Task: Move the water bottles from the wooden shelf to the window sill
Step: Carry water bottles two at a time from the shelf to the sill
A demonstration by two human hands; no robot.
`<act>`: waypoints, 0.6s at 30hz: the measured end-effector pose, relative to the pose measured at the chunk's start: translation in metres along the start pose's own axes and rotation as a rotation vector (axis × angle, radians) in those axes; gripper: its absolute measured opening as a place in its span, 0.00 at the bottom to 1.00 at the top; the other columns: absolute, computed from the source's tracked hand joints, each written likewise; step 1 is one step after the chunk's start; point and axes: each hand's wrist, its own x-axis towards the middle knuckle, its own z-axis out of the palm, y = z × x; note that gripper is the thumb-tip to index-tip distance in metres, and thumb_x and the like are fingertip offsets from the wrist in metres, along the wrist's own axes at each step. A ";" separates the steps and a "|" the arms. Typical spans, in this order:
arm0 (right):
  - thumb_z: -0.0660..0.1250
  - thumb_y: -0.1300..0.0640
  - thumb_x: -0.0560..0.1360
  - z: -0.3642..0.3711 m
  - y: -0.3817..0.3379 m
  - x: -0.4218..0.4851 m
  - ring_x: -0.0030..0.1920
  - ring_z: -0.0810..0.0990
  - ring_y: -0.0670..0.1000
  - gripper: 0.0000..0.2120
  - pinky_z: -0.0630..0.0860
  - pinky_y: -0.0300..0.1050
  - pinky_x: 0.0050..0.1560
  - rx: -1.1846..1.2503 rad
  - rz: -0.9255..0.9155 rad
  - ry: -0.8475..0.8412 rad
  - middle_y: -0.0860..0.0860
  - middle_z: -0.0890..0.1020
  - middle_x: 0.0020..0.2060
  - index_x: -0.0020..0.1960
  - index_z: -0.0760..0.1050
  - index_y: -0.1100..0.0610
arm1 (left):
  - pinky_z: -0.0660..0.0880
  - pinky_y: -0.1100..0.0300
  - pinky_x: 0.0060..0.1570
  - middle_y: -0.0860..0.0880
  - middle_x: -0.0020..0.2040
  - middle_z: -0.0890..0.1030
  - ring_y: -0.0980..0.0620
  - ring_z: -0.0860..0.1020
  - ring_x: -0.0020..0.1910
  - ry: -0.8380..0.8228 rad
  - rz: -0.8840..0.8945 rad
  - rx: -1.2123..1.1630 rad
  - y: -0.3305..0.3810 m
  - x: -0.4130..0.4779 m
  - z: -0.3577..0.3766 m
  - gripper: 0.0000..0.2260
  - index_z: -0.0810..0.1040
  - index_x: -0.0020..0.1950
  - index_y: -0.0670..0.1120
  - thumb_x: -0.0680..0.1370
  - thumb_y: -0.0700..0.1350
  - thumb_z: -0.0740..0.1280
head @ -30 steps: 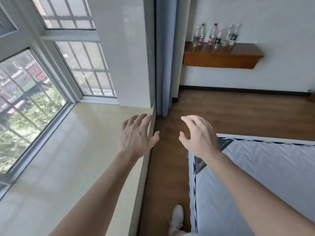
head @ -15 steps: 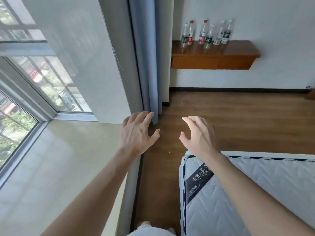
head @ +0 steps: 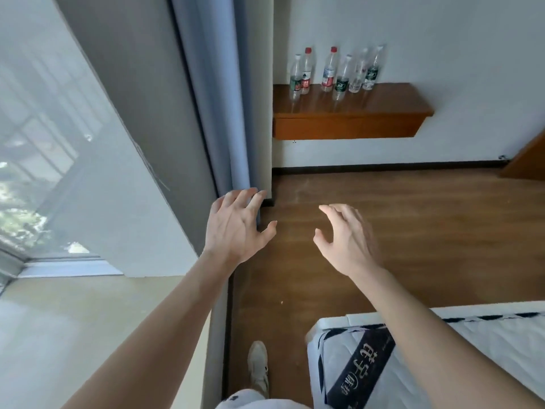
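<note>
Wooden shelf [head: 368,113] carries six water bottles [head: 336,73], upright along its back-left edge. Left hand [head: 236,231] and right hand [head: 348,240] both empty, fingers spread. Window sill [head: 73,335] bare.

**Location: Domestic Bedroom**

The setting is a room in a home. Indicators: a quilted mattress [head: 460,364] with a dark label band at lower right; wood-effect floor [head: 398,231]; a blue curtain [head: 218,98] hanging beside a large window [head: 32,160] (greenery visible outside); a pale window sill [head: 73,335]; a wall-mounted wooden shelf [head: 348,113] on a plain white wall.
</note>
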 end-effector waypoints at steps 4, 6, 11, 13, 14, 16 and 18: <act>0.67 0.48 0.73 0.011 0.004 0.070 0.59 0.78 0.55 0.22 0.76 0.51 0.58 -0.063 0.057 0.010 0.51 0.80 0.59 0.65 0.77 0.53 | 0.71 0.48 0.62 0.51 0.66 0.76 0.46 0.73 0.64 -0.001 0.049 -0.013 -0.025 0.079 0.012 0.27 0.72 0.69 0.51 0.74 0.64 0.58; 0.68 0.49 0.74 0.016 0.009 0.097 0.60 0.78 0.55 0.22 0.76 0.51 0.59 -0.079 0.092 0.018 0.52 0.80 0.59 0.66 0.77 0.53 | 0.71 0.47 0.62 0.51 0.66 0.76 0.46 0.73 0.65 -0.020 0.069 -0.022 -0.030 0.113 0.020 0.28 0.71 0.70 0.52 0.75 0.65 0.56; 0.68 0.48 0.74 0.026 0.031 0.141 0.59 0.79 0.55 0.22 0.75 0.51 0.61 -0.129 0.166 0.016 0.53 0.81 0.59 0.65 0.77 0.54 | 0.71 0.45 0.63 0.49 0.66 0.77 0.44 0.73 0.66 -0.061 0.139 -0.071 -0.021 0.183 0.043 0.28 0.72 0.69 0.50 0.75 0.64 0.55; 0.68 0.48 0.73 0.030 0.043 0.157 0.59 0.79 0.55 0.22 0.75 0.51 0.60 -0.135 0.205 0.016 0.53 0.81 0.58 0.65 0.78 0.54 | 0.70 0.45 0.66 0.49 0.67 0.76 0.45 0.71 0.67 -0.081 0.172 -0.082 -0.015 0.208 0.053 0.29 0.70 0.71 0.51 0.75 0.64 0.55; 0.68 0.48 0.73 0.032 0.049 0.165 0.59 0.79 0.55 0.22 0.76 0.52 0.60 -0.144 0.220 0.013 0.53 0.81 0.58 0.65 0.78 0.54 | 0.69 0.45 0.67 0.50 0.68 0.75 0.46 0.70 0.69 -0.091 0.186 -0.084 -0.012 0.221 0.058 0.28 0.68 0.73 0.52 0.76 0.64 0.55; 0.68 0.48 0.74 0.036 0.064 0.180 0.60 0.79 0.55 0.22 0.76 0.52 0.61 -0.163 0.239 0.006 0.53 0.81 0.59 0.65 0.77 0.53 | 0.67 0.45 0.70 0.51 0.72 0.72 0.47 0.67 0.72 -0.118 0.207 -0.085 -0.003 0.246 0.070 0.28 0.65 0.75 0.54 0.77 0.64 0.56; 0.67 0.47 0.75 0.040 0.081 0.196 0.62 0.79 0.55 0.22 0.76 0.52 0.62 -0.169 0.263 -0.004 0.53 0.80 0.60 0.66 0.76 0.53 | 0.65 0.45 0.71 0.51 0.73 0.70 0.47 0.66 0.73 -0.125 0.230 -0.075 0.007 0.271 0.083 0.28 0.64 0.75 0.55 0.78 0.65 0.56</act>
